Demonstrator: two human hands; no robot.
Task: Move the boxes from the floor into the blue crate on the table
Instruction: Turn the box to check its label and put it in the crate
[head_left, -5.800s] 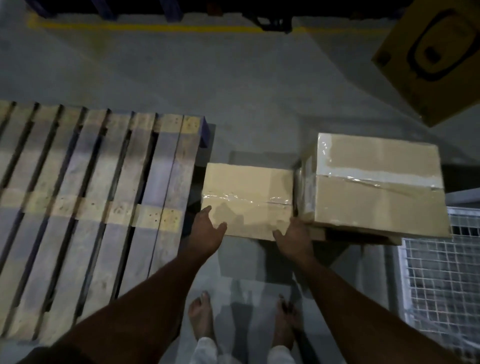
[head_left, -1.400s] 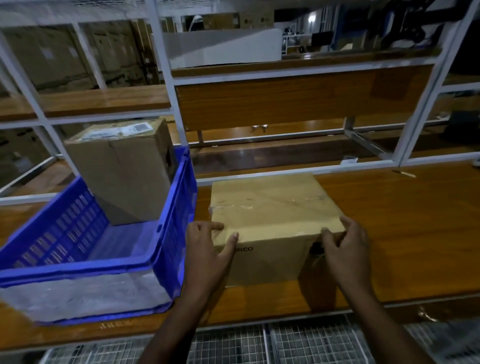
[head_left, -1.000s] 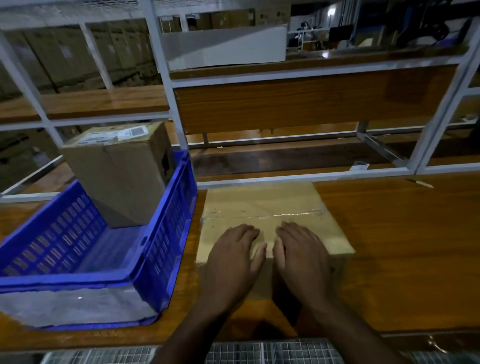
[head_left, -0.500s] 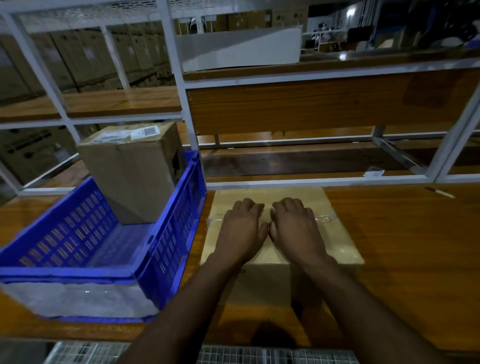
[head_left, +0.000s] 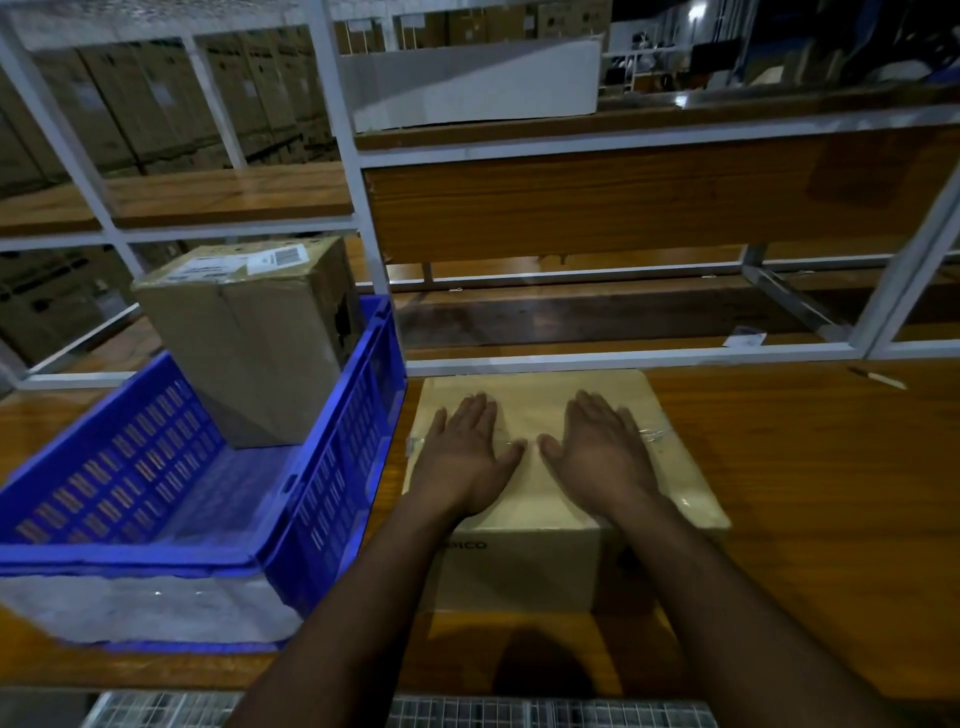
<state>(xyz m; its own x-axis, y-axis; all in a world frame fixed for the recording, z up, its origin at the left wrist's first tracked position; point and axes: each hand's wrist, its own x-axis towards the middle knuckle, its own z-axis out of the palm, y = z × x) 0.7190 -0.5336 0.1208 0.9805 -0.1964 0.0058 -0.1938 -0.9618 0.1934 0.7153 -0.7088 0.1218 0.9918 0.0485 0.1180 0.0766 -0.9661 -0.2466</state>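
**Op:** Fingers first. Left hand (head_left: 465, 457) lies flat, fingers straight and close together, thumb out to the side, palm down on top of the box (head_left: 545, 519). Right hand (head_left: 602, 457) same: fingers straight, slightly spread, thumb pointing in toward the left thumb. The thumbs are near each other, not touching. Neither hand curls round anything; both just rest on the lid.

**Sup:** Where's the box?

**Op:** On the table (head_left: 810, 493), upright, just right of the crate (head_left: 337, 467). Its left edge is right beside the crate wall; can't tell if they touch. Clear tape runs across the lid under my fingers. Dark print on the near face, partly hidden by my left forearm, reads "PICO" or similar.

**Sup:** Crate contents?

**Op:** One taller box (head_left: 249, 343) stands upright inside, at the far end, w/ a white label (head_left: 275, 257) on top. It rises well above the rim. Near half of the crate floor is bare blue. The crate's near wall looks pale grey, a bit blurred.

**Sup:** Anything else?

**Op:** White metal frame (head_left: 332, 130) behind the table w/ wood shelves. A white board (head_left: 467, 83) sits on the upper shelf. Small white scrap (head_left: 745, 338) on the low shelf at right, thin pale stick (head_left: 878, 378) on the table far right. Wire mesh (head_left: 467, 712) along the bottom edge, below the table front. Stacked cartons (head_left: 156, 98) behind the frame, dim.
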